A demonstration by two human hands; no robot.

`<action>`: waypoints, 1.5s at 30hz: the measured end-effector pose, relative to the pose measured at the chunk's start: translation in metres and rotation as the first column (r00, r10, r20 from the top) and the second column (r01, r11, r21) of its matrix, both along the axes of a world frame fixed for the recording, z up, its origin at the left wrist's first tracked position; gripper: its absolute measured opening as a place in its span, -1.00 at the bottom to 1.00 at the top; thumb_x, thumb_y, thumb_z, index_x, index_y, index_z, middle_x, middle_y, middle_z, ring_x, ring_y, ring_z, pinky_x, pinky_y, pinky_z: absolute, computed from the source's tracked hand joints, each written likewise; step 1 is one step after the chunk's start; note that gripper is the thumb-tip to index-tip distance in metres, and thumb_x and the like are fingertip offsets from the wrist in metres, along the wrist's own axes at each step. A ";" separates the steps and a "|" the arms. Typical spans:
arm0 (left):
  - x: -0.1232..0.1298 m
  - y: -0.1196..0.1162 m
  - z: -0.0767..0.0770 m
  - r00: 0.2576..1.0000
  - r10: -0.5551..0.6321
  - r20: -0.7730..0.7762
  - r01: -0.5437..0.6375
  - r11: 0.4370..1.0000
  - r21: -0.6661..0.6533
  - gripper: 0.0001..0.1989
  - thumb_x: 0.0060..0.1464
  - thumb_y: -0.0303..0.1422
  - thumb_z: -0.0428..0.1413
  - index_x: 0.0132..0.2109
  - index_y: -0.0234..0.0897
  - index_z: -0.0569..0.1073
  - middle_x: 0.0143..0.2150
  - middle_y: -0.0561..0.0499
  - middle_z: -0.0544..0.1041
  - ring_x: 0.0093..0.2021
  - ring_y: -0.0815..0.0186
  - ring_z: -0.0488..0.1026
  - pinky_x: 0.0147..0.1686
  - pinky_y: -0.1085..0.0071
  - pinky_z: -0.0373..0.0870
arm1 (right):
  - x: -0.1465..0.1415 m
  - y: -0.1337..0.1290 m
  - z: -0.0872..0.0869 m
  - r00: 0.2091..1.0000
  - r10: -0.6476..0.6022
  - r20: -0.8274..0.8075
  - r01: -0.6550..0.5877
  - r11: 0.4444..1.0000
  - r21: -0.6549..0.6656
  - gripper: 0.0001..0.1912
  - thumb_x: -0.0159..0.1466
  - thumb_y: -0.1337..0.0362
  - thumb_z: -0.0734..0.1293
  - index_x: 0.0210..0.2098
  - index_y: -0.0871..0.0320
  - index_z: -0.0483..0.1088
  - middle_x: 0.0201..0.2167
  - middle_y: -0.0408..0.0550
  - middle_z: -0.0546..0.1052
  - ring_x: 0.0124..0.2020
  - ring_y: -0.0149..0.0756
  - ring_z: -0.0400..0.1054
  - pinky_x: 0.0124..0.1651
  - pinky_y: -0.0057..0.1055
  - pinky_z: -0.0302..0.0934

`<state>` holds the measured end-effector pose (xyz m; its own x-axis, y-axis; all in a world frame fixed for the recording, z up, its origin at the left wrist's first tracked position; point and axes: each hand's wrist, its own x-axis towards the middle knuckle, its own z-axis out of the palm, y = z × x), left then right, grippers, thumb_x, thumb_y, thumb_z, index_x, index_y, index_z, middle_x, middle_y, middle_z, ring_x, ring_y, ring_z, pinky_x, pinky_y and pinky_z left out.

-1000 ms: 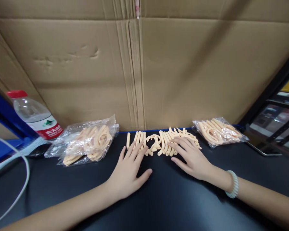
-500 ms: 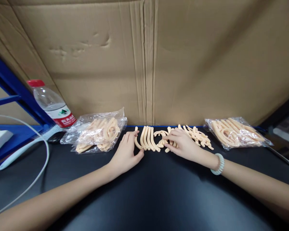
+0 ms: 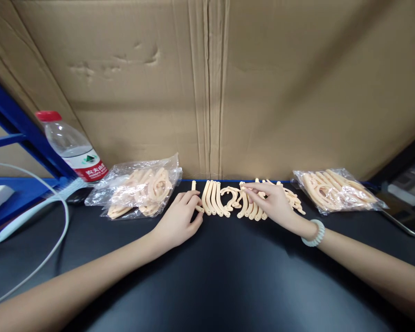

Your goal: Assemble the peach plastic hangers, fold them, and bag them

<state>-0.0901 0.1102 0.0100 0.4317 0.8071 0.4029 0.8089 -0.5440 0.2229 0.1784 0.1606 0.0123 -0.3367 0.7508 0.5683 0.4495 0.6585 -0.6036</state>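
My left hand (image 3: 180,220) rests on the dark table with its fingers curled over a curved beige strip (image 3: 193,185), whose two ends show past the fingers. Beside it stands a row of several matching curved strips (image 3: 213,198), with small holes at their ends. My right hand (image 3: 273,203) pinches at the top of a curved strip (image 3: 242,210), the leftmost of a second group, and partly covers the others there. Between the two rows lie hooked, rounded pieces (image 3: 230,197). Thinner branching pieces (image 3: 293,200) lie beyond my right hand.
A clear bag of beige parts (image 3: 141,191) lies at left, another bag (image 3: 339,191) at right. At far left are a red-capped bottle (image 3: 72,147), a pale-handled brush (image 3: 34,214) and a white cable (image 3: 65,221). A cardboard wall (image 3: 207,92) closes off the back.
My right hand has moved slightly right and up, uncovering a group of curved strips. My left fingers have closed further over the leftmost strip, which now stands straighter and a little left.
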 end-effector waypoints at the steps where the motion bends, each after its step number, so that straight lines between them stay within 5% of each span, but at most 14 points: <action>1: 0.000 0.000 0.000 1.000 -0.002 0.006 0.002 1.000 0.007 -0.91 0.19 -0.45 -0.06 -0.23 -0.26 0.34 0.01 -0.17 0.41 0.18 0.01 0.29 0.10 0.04 0.31 | 0.000 -0.001 0.003 0.998 -0.022 -0.055 0.019 0.999 -0.048 -0.70 0.36 0.09 0.24 -0.17 0.12 0.54 -0.53 -0.12 0.52 -0.49 -0.29 0.39 -0.33 -0.28 0.32; 5: 0.002 0.001 0.000 0.998 0.022 0.055 -0.025 0.999 0.042 -0.85 0.28 -0.44 -0.15 -0.19 -0.25 0.31 0.10 -0.18 0.34 0.27 0.07 0.21 0.12 0.09 0.32 | -0.002 -0.008 0.014 0.925 -0.108 -0.364 0.000 0.958 -0.287 -0.66 0.23 0.05 0.37 -0.19 0.19 0.53 -0.46 -0.04 0.58 -0.41 -0.22 0.50 -0.26 -0.22 0.42; 10: 0.009 -0.008 0.004 0.971 0.043 0.236 -0.045 0.999 0.002 -0.82 0.33 -0.42 -0.19 -0.11 -0.20 0.29 0.18 -0.15 0.27 0.19 0.14 0.33 0.02 0.17 0.42 | -0.003 -0.037 0.020 0.828 -0.113 -0.549 -0.208 0.848 -0.488 -0.65 0.11 0.08 0.49 -0.20 0.16 0.54 -0.32 0.03 0.63 -0.30 -0.15 0.55 -0.13 -0.17 0.43; 16: 0.029 -0.042 0.012 0.856 -0.294 0.425 0.332 0.943 -0.016 -0.84 0.28 -0.51 -0.07 -0.06 -0.22 0.31 0.12 -0.15 0.37 0.22 0.18 0.27 0.16 0.21 0.28 | 0.002 -0.082 0.005 0.763 -0.213 -0.610 -0.363 0.639 -0.678 -0.72 0.16 0.07 0.46 -0.25 0.13 0.57 -0.34 -0.01 0.61 -0.39 -0.31 0.50 -0.22 -0.32 0.41; 21: 0.039 -0.055 0.010 0.742 -0.195 0.642 0.374 0.914 -0.155 -0.85 0.29 -0.45 -0.02 -0.19 -0.26 0.44 0.02 -0.12 0.43 0.03 0.21 0.43 0.03 0.28 0.37 | -0.005 -0.088 -0.006 0.644 -0.214 -0.734 -0.511 0.594 -0.621 -0.83 0.13 0.20 0.50 -0.32 0.14 0.54 -0.41 -0.11 0.54 -0.42 -0.43 0.40 -0.31 -0.48 0.34; 27: 0.045 -0.050 0.005 0.570 -0.029 0.821 0.369 0.902 -0.225 -0.96 0.20 -0.46 0.08 -0.25 -0.26 0.39 -0.26 0.02 0.37 -0.25 0.34 0.45 -0.24 0.42 0.45 | -0.007 -0.089 -0.010 0.600 -0.185 -0.779 -0.589 0.557 -0.586 -0.79 0.16 0.26 0.49 -0.24 0.09 0.43 -0.40 -0.15 0.54 -0.42 -0.45 0.37 -0.25 -0.48 0.28; 31: 0.045 -0.048 0.004 0.609 -0.021 0.793 0.370 0.892 -0.261 -0.92 0.20 -0.48 0.07 -0.29 -0.27 0.36 -0.28 0.04 0.33 -0.28 0.36 0.40 -0.23 0.40 0.43 | -0.005 -0.088 -0.011 0.595 -0.158 -0.788 -0.611 0.548 -0.571 -0.70 0.20 0.30 0.47 -0.09 0.06 0.40 -0.36 -0.14 0.55 -0.39 -0.47 0.37 -0.22 -0.50 0.26; 35: 0.043 -0.049 0.000 0.670 -0.083 0.738 0.361 0.905 -0.226 -0.94 0.22 -0.48 0.06 -0.26 -0.27 0.38 -0.24 0.00 0.35 -0.23 0.32 0.39 -0.20 0.36 0.43 | -0.008 -0.092 -0.011 0.631 -0.093 -0.770 -0.626 0.524 -0.577 -0.86 0.21 0.30 0.46 -0.23 0.13 0.49 -0.33 -0.11 0.54 -0.29 -0.43 0.41 -0.13 -0.48 0.29; 40: 0.045 -0.049 -0.003 0.720 -0.158 0.675 0.296 0.951 -0.093 -0.88 0.20 -0.55 0.06 -0.23 -0.23 0.37 -0.28 0.05 0.30 -0.32 0.39 0.32 -0.37 0.47 0.38 | -0.015 -0.101 -0.007 0.655 -0.043 -0.754 -0.662 0.450 -0.600 -0.88 0.20 0.27 0.46 -0.25 0.13 0.52 -0.06 -0.01 0.50 -0.04 -0.24 0.42 -0.05 -0.34 0.33; 42: 0.050 -0.050 -0.002 0.647 -0.166 0.744 0.302 0.952 -0.051 -0.85 0.19 -0.56 0.07 -0.19 -0.21 0.35 -0.21 0.04 0.26 -0.25 0.38 0.37 -0.35 0.48 0.44 | -0.018 -0.103 -0.005 0.645 -0.018 -0.764 -0.693 0.408 -0.594 -0.88 0.20 0.27 0.46 -0.27 0.14 0.52 -0.01 0.03 0.49 0.00 -0.19 0.41 -0.01 -0.26 0.33; 45: 0.060 -0.053 0.001 0.438 -0.087 0.895 0.363 0.928 -0.087 -0.76 0.19 -0.55 0.08 -0.09 -0.12 0.27 -0.10 0.05 0.24 -0.17 0.34 0.49 -0.31 0.43 0.55 | -0.020 -0.104 -0.005 0.622 0.009 -0.783 -0.736 0.348 -0.580 -0.88 0.19 0.29 0.47 -0.28 0.16 0.51 0.00 0.03 0.49 -0.01 -0.18 0.42 0.00 -0.20 0.34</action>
<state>-0.0299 0.0577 0.0110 0.1507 0.8572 0.4924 -0.0266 -0.4944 0.8688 0.1583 0.0562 0.0069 -0.6101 0.7910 -0.0449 -0.3668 -0.3322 -0.8689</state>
